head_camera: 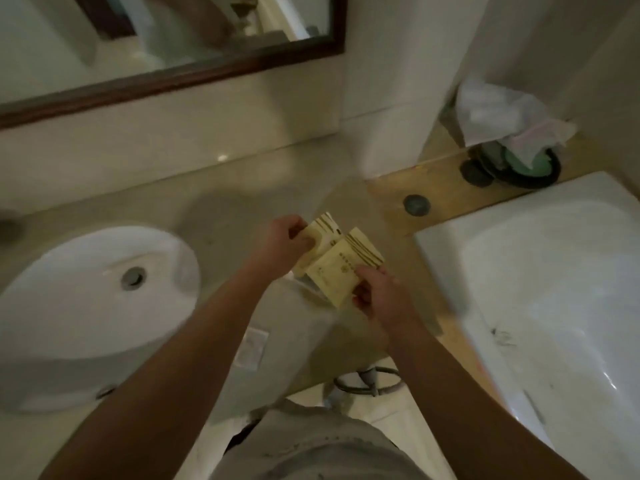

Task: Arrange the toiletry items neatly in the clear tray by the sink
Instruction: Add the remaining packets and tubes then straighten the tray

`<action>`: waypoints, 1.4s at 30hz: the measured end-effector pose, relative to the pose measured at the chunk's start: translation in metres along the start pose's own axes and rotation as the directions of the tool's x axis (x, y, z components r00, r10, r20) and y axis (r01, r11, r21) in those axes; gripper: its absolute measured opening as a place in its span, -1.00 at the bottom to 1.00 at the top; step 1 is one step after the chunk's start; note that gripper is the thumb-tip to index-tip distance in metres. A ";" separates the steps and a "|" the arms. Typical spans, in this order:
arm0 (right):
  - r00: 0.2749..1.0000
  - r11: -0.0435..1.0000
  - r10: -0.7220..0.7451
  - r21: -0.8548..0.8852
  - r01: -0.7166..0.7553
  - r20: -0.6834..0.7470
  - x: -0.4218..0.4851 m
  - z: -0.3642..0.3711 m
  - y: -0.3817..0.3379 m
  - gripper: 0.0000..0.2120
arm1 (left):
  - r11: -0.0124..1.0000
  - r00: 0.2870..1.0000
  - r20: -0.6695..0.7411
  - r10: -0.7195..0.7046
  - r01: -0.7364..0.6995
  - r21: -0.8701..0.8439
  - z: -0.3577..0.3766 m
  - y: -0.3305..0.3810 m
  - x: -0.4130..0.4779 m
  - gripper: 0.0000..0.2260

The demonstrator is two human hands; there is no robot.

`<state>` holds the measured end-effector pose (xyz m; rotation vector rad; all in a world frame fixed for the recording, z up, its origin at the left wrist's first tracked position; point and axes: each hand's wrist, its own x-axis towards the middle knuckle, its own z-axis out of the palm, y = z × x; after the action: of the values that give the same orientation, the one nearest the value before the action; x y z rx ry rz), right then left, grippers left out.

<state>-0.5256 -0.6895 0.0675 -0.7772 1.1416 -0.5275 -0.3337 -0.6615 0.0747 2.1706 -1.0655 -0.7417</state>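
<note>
Dim bathroom: oval white ceramic sink (104, 306) set in beige stone counter (221, 216); dark wood-framed mirror (194, 69) behind, white bathtub (554, 271) right of it.

Print on the far yellow packet (323, 230) and the near yellow packet (341, 271) is too blurred to read. Together they cover all but a pale glint of what seems to be the clear tray (306, 285). The sink (86, 306) runs out of view on the left.
</note>
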 end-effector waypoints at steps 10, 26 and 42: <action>0.908 0.944 0.113 -0.329 0.028 0.403 -0.058 0.211 0.050 -0.89 | 0.851 0.785 -0.421 -0.455 0.243 -0.466 -0.175 -0.156 -0.183 -0.92; 0.728 0.863 0.371 -0.503 -0.043 0.576 -0.234 0.477 0.247 -0.88 | 0.876 0.647 -0.592 -0.480 0.320 -0.360 -0.340 -0.378 -0.434 -0.81; 0.725 0.817 0.558 -0.424 -0.392 0.404 -0.191 0.640 0.302 -0.88 | 0.870 0.739 -0.572 -0.356 0.486 0.087 -0.466 -0.525 -0.380 -0.62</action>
<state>0.0059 -0.1852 0.0815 -0.7840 0.8721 0.3125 0.0513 0.0375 0.0877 2.6421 -0.3659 -0.1407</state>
